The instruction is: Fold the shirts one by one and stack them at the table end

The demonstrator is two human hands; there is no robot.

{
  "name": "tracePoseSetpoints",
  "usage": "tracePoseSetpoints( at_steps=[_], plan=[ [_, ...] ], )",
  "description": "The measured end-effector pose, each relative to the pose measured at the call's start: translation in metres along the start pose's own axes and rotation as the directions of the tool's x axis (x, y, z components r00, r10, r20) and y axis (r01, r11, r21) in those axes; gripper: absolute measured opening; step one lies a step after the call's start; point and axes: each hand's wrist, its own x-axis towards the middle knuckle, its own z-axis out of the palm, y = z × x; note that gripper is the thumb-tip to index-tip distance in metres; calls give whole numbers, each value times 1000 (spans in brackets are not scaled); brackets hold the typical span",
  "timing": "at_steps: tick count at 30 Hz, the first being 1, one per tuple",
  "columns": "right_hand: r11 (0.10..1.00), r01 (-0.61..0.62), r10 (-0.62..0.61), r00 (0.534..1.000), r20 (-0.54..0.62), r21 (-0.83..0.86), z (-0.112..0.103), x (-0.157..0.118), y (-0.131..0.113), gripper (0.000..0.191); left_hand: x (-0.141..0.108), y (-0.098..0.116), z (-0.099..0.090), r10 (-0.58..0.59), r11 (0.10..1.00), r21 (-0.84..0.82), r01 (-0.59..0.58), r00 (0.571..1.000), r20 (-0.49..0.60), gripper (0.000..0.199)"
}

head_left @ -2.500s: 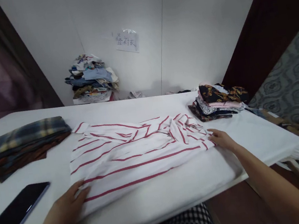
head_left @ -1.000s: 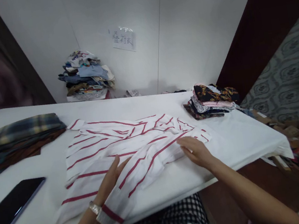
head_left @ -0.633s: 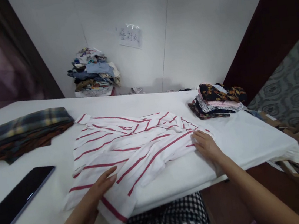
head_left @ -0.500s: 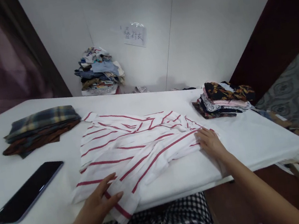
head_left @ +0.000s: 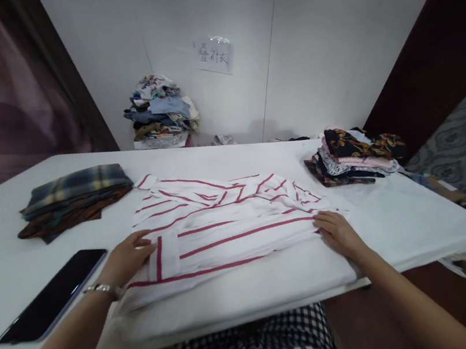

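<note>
A white shirt with red stripes [head_left: 226, 244] lies spread across the table, with one sleeve laid straight along its near side. My left hand [head_left: 129, 259] is at the sleeve's cuff [head_left: 165, 257], thumb and fingers closed at its edge. At the sleeve's other end, my right hand [head_left: 339, 233] grips the cloth near the shoulder, fingers bent onto it. The collar side of the shirt is rumpled toward the right.
A dark phone [head_left: 53, 294] lies left of the shirt. Folded plaid and brown clothes [head_left: 76, 198] sit behind it. Another folded stack [head_left: 355, 156] is at the right. A tall clothes pile [head_left: 162, 112] stands by the wall beyond the white table [head_left: 251, 297].
My left hand has moved the cuff up and left, away from the table's front edge. The sleeve now lies straighter across the shirt. My right hand stays near the shoulder.
</note>
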Motion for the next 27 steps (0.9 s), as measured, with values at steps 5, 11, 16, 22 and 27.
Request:
tracePoseSetpoints(
  at_steps=[5,11,16,22,27],
  plan=[
    [997,-60,62,997,37,-41,-9,-21,5,32,-43,-13,13,332,916,271,-296,938,-97,56],
    [980,-147,165,977,132,-134,-16,-33,26,49,-58,-43,27,581,710,324,-626,780,234,52],
    [987,-156,158,983,91,-36,-8,-21,40,36,-45,-37,25,619,619,399,-676,733,282,30],
    [982,-186,185,978,101,2,-9,-25,52,37,-58,-32,13,641,613,435,-660,737,214,27],
    [964,-244,234,968,95,108,-8,-5,53,39,-66,-31,2,575,704,325,-631,776,260,25]
  ],
)
